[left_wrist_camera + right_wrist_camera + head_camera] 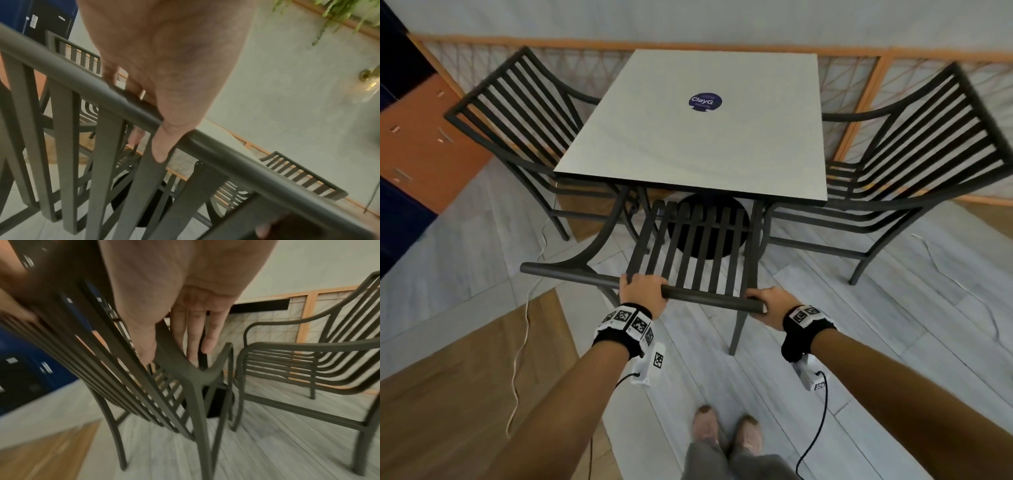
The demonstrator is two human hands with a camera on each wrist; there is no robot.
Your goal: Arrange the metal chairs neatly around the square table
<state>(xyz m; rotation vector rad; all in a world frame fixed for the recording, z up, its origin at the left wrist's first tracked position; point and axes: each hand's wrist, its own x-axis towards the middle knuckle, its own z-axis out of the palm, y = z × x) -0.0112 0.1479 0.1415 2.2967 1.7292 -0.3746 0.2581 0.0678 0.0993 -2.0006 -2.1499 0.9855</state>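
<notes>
Both hands grip the near metal chair [690, 253]: left hand [642, 291] curled over its top rail [571, 275], right hand [768, 305] wrapping the rail's end. Rigid, likely heavy; it stands at the square table's [698, 137] near edge.

1. Floor [859, 342]: pale grey planks laid on a diagonal; a wood-toned strip [465, 359] lies at the near left.
2. Wall [688, 20]: plain and light grey, with no marks visible.
3. Low screen [914, 89]: an orange wooden frame filled with criss-cross mesh panels, running along the base of the wall.
4. Cabinets [424, 137]: orange and dark blue units at the left, with small metal handles.
5. Cord [524, 329]: thin and white, trailing loose across the floor at the left.
6. Hanging greenery [333, 14]: seen high on the wall in the left wrist view.
7. Light: dim and even.
</notes>
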